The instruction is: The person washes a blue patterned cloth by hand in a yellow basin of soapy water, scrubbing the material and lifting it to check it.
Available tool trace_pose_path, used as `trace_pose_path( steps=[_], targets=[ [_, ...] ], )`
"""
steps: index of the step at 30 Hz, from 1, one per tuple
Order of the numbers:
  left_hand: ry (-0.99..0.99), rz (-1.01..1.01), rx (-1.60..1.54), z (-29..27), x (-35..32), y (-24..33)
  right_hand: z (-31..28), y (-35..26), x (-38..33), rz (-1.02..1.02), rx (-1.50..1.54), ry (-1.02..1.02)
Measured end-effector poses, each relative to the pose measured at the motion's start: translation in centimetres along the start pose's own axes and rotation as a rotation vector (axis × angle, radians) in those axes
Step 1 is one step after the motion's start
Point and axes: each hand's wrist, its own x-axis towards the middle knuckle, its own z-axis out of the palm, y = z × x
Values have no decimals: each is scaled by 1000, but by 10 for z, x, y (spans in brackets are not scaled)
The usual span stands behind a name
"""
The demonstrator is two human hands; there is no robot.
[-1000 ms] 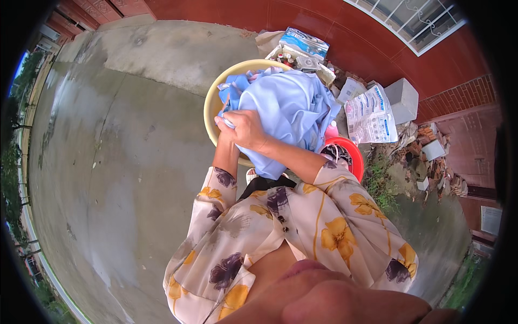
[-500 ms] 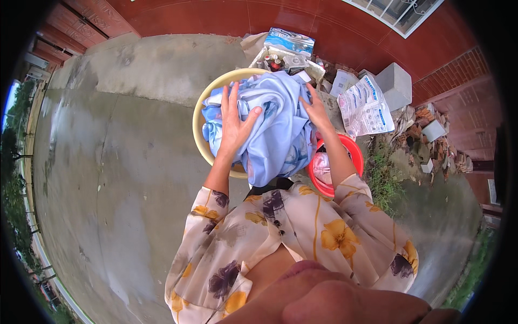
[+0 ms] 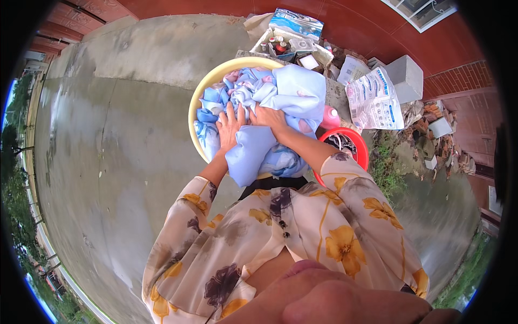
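Note:
A pale yellow basin (image 3: 208, 86) stands on wet concrete, heaped with light blue cloth (image 3: 291, 92) that spills over its near rim. My left hand (image 3: 229, 128) lies flat on the cloth with fingers spread, pressing down. My right hand (image 3: 268, 117) sits beside it, fingers curled into a bunch of the same cloth. Both hands touch at the middle of the pile.
A red basin (image 3: 357, 144) with dark things inside stands right of the yellow one, a pink bottle (image 3: 330, 117) behind it. Printed white bags (image 3: 373, 100), a grey block (image 3: 406, 77) and a box of small bottles (image 3: 286, 46) lie by the red brick wall.
My hands were apart on the lifted cloth; they have come together and pushed it down into the yellow basin. The view has shifted slightly.

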Motion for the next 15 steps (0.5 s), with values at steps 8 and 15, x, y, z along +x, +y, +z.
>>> trace_pose_path(
  steps=[8, 15],
  targets=[
    [69, 52, -34, 25, 33, 26, 36, 25, 47, 68, 29, -466],
    [-67, 32, -105, 16, 47, 31, 65, 32, 57, 82, 68, -328]
  ],
)
